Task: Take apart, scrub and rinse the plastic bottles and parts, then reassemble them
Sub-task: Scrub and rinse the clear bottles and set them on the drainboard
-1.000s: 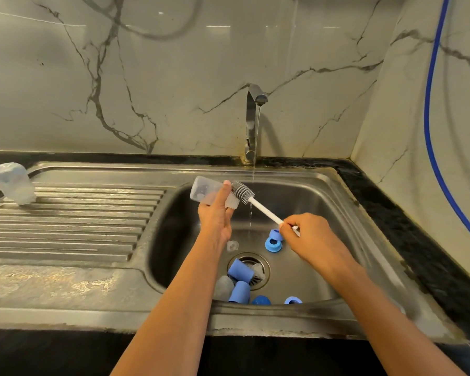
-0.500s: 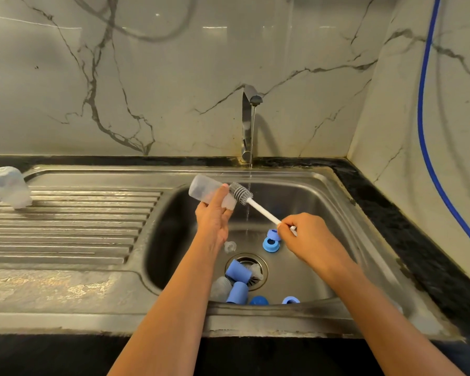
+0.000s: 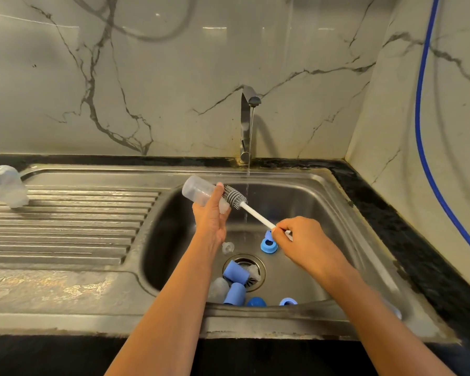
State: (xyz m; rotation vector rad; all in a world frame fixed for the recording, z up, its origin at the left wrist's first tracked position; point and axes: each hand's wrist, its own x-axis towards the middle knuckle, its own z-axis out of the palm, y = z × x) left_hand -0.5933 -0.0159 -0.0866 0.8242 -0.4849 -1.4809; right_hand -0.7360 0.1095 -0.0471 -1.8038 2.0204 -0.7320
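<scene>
Pale marble-look wall panels [image 3: 174, 90] with dark veins back a corner where a black stone counter [image 3: 391, 213] frames a stainless steel sink [image 3: 323, 202]. A ribbed draining board [image 3: 65, 226] spreads to its left. A blue hose [image 3: 421, 104] runs down the right-hand wall. From the chrome tap [image 3: 246, 123] a thin stream of water [image 3: 248, 169] falls into the basin.

Over the basin the left hand [image 3: 210, 218] grips a clear plastic bottle [image 3: 196, 189], tilted with its base up and to the left. The right hand [image 3: 301, 242] pinches the white handle of a grey-bristled bottle brush [image 3: 235, 198], whose head sits at the bottle's mouth; how far it is inside cannot be told.

On the basin floor a blue screw ring [image 3: 268, 245] lies just beside the right hand, and a small clear teat [image 3: 227, 246] lies near the left wrist. Two blue cylindrical caps [image 3: 235, 272] rest at the round drain [image 3: 251, 272], with more blue parts [image 3: 256, 302] along the near wall. A second translucent bottle [image 3: 6, 189] sits at the draining board's far left corner.
</scene>
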